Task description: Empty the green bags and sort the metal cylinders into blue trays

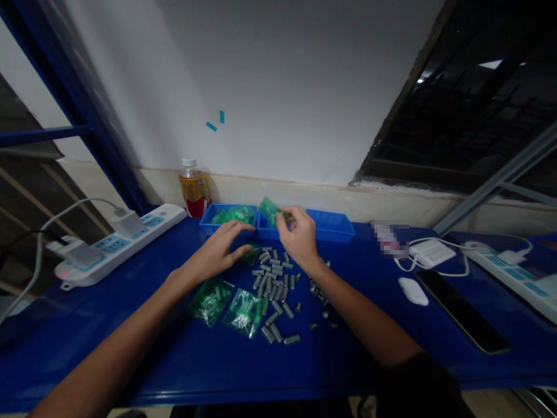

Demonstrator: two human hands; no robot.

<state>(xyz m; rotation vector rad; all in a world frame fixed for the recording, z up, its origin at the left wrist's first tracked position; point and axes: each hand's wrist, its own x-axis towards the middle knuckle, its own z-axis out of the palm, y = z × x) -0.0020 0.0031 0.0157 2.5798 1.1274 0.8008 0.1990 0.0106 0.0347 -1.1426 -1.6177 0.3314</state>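
Observation:
My right hand (pixel 299 235) pinches a small green plastic bag (pixel 270 210) and holds it over the right blue tray (pixel 331 227). My left hand (pixel 221 251) rests palm down on the blue table, fingers stretched out, touching another green bag (pixel 252 254) by its fingertips. Between my wrists lies a heap of small grey cylinders (pixel 275 278). Two filled green bags (pixel 211 299) (pixel 246 312) lie nearer to me on the left. The left blue tray (pixel 209 219) holds more green bags.
A drink bottle (pixel 194 188) stands behind the trays by the wall. A white power strip (pixel 117 244) with plugged-in chargers lies at left. At right are a white mouse-like object (pixel 413 290), a black phone (pixel 461 310), a white charger (pixel 430 252) and another power strip (pixel 517 276).

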